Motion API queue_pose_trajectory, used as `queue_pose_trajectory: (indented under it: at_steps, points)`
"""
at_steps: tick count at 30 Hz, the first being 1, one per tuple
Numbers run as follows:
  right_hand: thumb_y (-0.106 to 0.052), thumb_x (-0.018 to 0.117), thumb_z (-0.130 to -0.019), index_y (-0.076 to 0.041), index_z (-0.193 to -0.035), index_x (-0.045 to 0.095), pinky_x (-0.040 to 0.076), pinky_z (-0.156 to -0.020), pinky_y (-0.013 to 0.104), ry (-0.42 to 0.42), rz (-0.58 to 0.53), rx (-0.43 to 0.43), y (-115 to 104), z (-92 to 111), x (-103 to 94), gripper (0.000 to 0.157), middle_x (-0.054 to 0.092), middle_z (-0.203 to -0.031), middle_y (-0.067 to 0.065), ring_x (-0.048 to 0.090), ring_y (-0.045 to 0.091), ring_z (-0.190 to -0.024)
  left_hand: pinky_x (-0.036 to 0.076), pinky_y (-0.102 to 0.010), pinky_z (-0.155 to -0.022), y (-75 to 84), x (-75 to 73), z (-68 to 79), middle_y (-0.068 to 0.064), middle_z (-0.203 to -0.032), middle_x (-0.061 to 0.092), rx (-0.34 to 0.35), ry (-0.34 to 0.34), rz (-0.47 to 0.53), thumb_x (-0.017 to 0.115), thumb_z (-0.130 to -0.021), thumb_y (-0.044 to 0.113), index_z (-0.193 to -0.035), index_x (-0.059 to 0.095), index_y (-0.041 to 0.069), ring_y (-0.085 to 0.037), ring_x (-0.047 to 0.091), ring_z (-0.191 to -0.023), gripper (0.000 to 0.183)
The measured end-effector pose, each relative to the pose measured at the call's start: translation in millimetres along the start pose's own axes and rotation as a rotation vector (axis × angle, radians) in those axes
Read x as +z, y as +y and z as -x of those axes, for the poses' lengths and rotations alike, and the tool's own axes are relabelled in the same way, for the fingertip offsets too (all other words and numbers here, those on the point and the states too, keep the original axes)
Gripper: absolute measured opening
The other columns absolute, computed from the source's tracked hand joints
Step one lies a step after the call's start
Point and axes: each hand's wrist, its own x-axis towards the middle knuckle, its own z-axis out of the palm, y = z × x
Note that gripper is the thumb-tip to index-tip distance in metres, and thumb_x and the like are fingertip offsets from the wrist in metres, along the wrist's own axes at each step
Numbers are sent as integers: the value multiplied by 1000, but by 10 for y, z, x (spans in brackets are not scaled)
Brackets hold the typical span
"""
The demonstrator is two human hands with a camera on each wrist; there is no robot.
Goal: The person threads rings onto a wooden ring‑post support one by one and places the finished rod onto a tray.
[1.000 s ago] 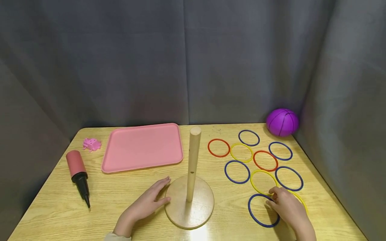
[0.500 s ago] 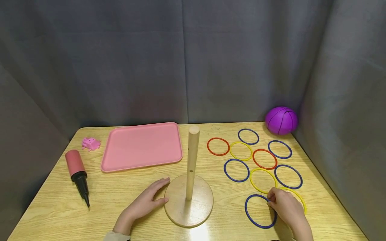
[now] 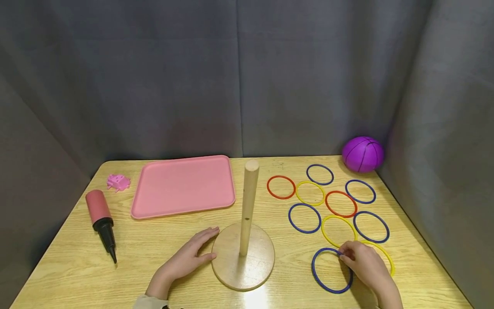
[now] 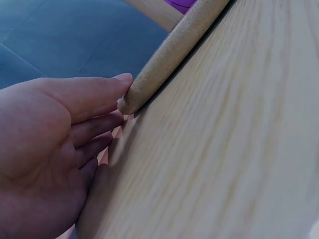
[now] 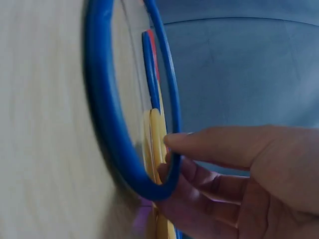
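Observation:
A wooden stand has a round base (image 3: 258, 266) and an upright post (image 3: 248, 210). My left hand (image 3: 187, 259) rests at the base's left edge, thumb and fingers extended. In the left wrist view, the thumb tip touches the rim of the base. At the front right, my right hand (image 3: 364, 262) pinches a blue ring (image 3: 335, 292) at its upper right side. The right wrist view shows the thumb (image 5: 209, 144) on that ring's band, with the fingers behind it. Close beside this hand lie a yellow ring (image 3: 392, 264) and another yellow ring (image 3: 323, 229).
More blue, red and yellow rings lie flat behind my right hand, among them a red ring (image 3: 268, 189). A purple ball (image 3: 362, 154) sits in the back right corner. Left of the stand are a pink tray (image 3: 185, 186), a small pink toy (image 3: 118, 182) and a hand pump (image 3: 100, 214).
My right hand has taken hold of the blue ring, which has shifted slightly left and toward me. The left hand keeps its place at the base.

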Motion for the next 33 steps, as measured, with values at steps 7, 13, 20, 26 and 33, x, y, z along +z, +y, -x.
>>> queue_pose_trajectory:
  at_steps: [7, 13, 20, 26, 33]
  points:
    - [-8, 71, -85, -10, -90, 70, 49, -58, 18, 24, -178, -30, -30, -4, -13, 6, 69, -81, -2, 59, 1, -69, 22, -69, -112, -3, -11, 3, -14, -157, 32, 20, -5, -8, 59, -94, 37, -150, 36, 8, -41, 21, -147, 67]
    - [-7, 67, -89, -2, -100, 69, 55, -56, 22, -13, -407, -20, -79, -49, -50, 12, 70, -87, 9, 58, -3, -70, 21, -67, -113, -17, -26, 5, -14, -157, 32, 22, -20, 9, 61, -93, 38, -150, 36, 8, -41, 21, -147, 69]
    - [-15, 65, -92, 6, -111, 64, 60, -67, 28, -50, -615, 22, -267, -145, -213, 28, 70, -99, 11, 63, -3, -83, 22, -67, -113, -28, -49, 12, -14, -156, 34, 22, -34, 14, 64, -91, 39, -150, 36, 9, -40, 21, -147, 72]
    - [-15, 64, -93, 10, -113, 61, 60, -68, 28, -36, -705, -32, -468, -251, -371, 33, 67, -88, -17, 65, 0, -82, 23, -65, -114, -16, -75, 36, -15, -157, 32, 9, -48, 3, 68, -87, 41, -150, 36, 10, -40, 23, -147, 77]
    - [-12, 64, -93, 2, -106, 65, 60, -66, 27, 1, -783, -164, -812, -355, -599, 20, 67, -88, -14, 66, 2, -79, 23, -65, -114, -18, -66, 40, -18, -156, 31, 16, -58, 1, 69, -86, 40, -151, 35, 10, -42, 24, -146, 79]
